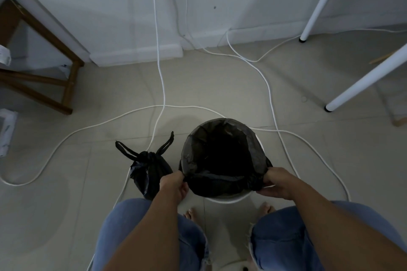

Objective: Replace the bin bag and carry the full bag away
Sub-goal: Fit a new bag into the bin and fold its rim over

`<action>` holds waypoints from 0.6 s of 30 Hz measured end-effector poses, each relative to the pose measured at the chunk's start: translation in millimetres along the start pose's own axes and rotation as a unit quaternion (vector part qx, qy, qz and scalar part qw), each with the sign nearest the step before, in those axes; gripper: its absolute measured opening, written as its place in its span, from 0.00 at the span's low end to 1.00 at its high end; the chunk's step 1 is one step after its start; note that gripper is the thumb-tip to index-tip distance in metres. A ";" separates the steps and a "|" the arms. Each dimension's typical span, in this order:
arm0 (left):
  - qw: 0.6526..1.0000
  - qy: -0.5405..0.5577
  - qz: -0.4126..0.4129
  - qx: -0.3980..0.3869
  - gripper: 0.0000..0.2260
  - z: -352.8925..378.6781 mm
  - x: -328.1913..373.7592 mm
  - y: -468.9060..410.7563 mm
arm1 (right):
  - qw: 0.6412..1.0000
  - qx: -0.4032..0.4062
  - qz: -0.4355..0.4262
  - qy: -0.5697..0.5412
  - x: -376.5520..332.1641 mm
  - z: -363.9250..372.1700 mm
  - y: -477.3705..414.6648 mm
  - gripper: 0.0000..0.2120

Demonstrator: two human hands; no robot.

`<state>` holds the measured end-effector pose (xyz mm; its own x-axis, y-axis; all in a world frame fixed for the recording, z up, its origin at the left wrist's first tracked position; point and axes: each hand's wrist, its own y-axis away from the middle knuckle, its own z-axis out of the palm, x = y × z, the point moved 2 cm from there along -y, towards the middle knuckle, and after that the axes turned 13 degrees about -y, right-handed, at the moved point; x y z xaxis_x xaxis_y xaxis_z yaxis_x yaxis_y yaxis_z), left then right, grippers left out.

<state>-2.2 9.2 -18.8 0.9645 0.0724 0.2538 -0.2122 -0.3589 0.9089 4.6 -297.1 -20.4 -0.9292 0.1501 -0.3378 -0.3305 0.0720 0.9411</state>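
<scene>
1. Full tied bag (pixel 149 172): on the floor, just left of the bin (pixel 229 198).
2. Left hand (pixel 174 185): grip closed on the new liner (pixel 222 156) edge, near rim.
3. Right hand (pixel 278 182): grip likewise pinching the liner's edge at the rim.

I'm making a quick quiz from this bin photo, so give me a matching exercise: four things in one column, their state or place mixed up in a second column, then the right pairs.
Column one:
1. tied bag
2. new liner
3. white cable
4. wooden stool

Column two:
A. stands by the wall, far left
B. open, draped over the bin rim, gripped by left hand and right hand
C. knotted shut, on the floor left of the bin
D. trails loose across the tiles

Pairs: 1-C, 2-B, 3-D, 4-A
</scene>
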 end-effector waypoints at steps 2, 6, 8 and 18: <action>1.000 -0.018 0.004 0.006 0.06 -0.4 -1.5 2.7 | 1.000 -0.003 -0.014 -0.015 0.8 0.4 3.2 0.16; 0.998 -0.063 0.007 0.023 0.09 2.1 -5.9 -2.8 | 0.998 0.026 -0.052 0.015 3.6 -1.1 6.8 0.13; 0.996 -0.082 -0.004 0.030 0.09 3.4 -12.1 -7.6 | 0.996 0.033 -0.067 0.046 8.2 -0.7 2.7 0.10; 0.997 -0.075 -0.028 0.022 0.07 20.0 -25.8 -28.9 | 0.988 0.052 -0.088 0.115 16.5 5.5 -22.1 0.12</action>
<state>-17.9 -1.0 -58.3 0.9879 -0.0462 0.1478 -0.1539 -0.3981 0.9043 -2.5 -290.8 -46.9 -0.8754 -0.1002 -0.4729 -0.4834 0.1804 0.8566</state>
